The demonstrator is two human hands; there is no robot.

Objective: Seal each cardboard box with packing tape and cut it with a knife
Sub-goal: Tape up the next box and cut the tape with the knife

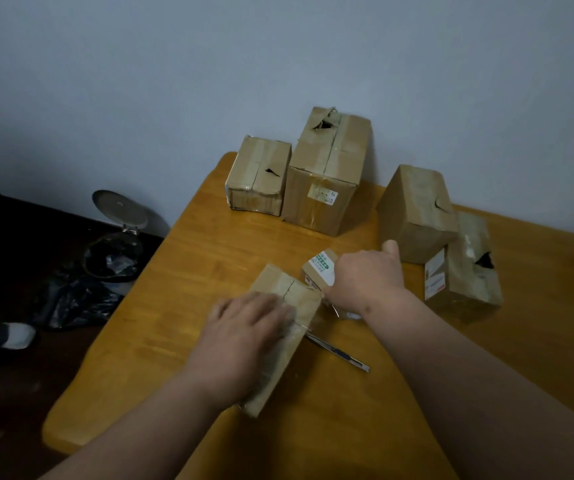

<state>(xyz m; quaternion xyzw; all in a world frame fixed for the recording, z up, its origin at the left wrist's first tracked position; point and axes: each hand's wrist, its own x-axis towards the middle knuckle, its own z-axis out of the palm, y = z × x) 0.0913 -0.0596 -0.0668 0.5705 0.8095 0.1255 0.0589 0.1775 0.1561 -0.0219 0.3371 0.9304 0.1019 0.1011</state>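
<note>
- Box being sealed (287,306): flat brown cardboard, lying lengthwise near the front-middle of the wooden table (209,244). Centre seam is visible as a dark line at the far end; a glossy clear tape (296,327) strip runs over the top and wrinkles at the right edge.
- Left hand (244,327): lies flat on the box top, fingers straight and close together, pressing down on the tape. Slightly blurred.
- Right hand (365,275): just right of the box's far end, thumb sticking up, fingers curled under out of view. It seems to grip the tape roll, with a bit of clear film visible below the wrist, but I can't tell for sure.
- Small labelled box (318,270): white and green label, just behind the right hand, touching or nearly touching the box being sealed.
- Knife (339,353): slim utility cutter flat on the table, just right of the box, under the right forearm. Neither hand is touching it.
- Other boxes: small one (257,176) and tall one (327,174) side by side at the wall; a tilted one (417,213) leaning on another (465,271) at right. All are closed and taped, each with a torn hole in the top. Contents not visible.
- Pedal bin (112,258) on the floor at left: lid up, black liner, crumpled clear scraps inside.
</note>
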